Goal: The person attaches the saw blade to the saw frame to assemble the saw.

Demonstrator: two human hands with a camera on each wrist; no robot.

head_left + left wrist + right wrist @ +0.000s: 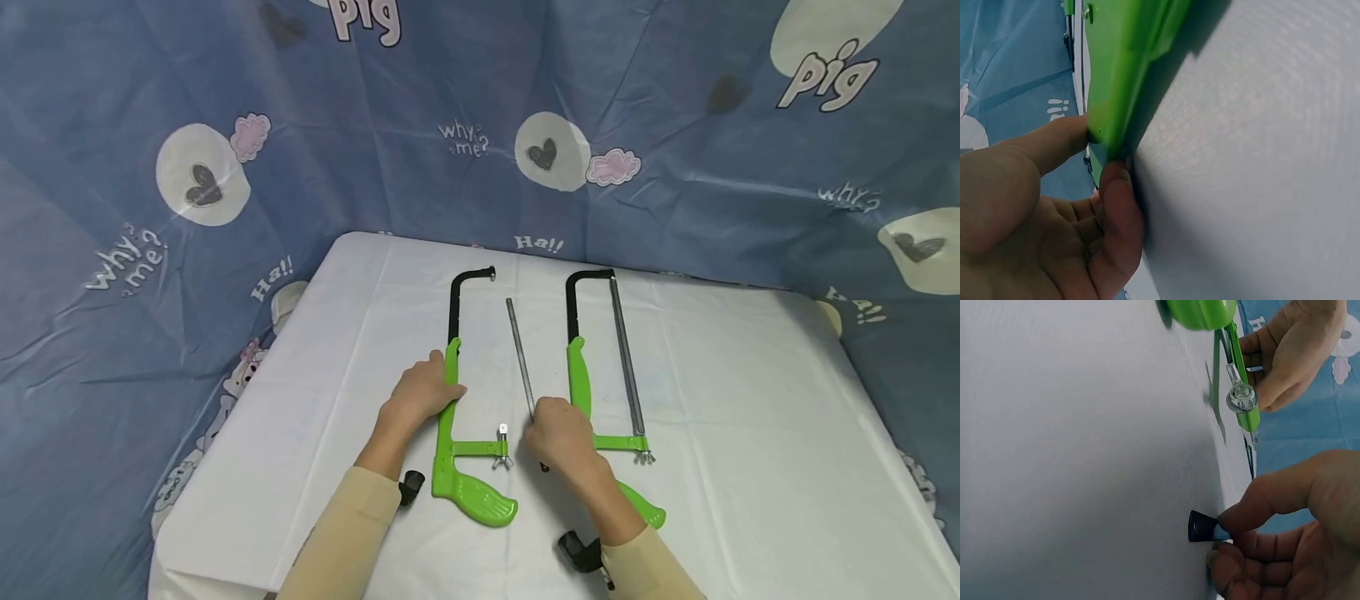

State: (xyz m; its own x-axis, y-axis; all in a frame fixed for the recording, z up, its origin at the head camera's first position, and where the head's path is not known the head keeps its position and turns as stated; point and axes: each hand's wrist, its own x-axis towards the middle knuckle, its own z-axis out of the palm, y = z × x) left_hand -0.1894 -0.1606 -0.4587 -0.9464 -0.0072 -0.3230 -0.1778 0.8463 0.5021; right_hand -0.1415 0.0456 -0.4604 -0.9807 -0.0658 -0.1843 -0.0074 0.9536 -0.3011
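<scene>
In the head view a green and black hacksaw frame (447, 417) with no blade fitted lies on the white-covered table. My left hand (422, 388) grips its green upright, and the left wrist view has thumb and fingers (1124, 212) pinching the green edge. Between two saws, my right hand (561, 435) holds a thin grey saw blade (519, 346) near its lower end. The right wrist view shows the blade's dark end (1202, 526) sticking out from between thumb and fingertips. At the frame's lower arm is a wing-nut screw (503, 450).
A second green hacksaw (580, 375), with a grey blade (628, 358) fitted, lies to the right, partly behind my right forearm. White cloth covers the table (757, 433). A blue printed curtain (420, 92) hangs behind it.
</scene>
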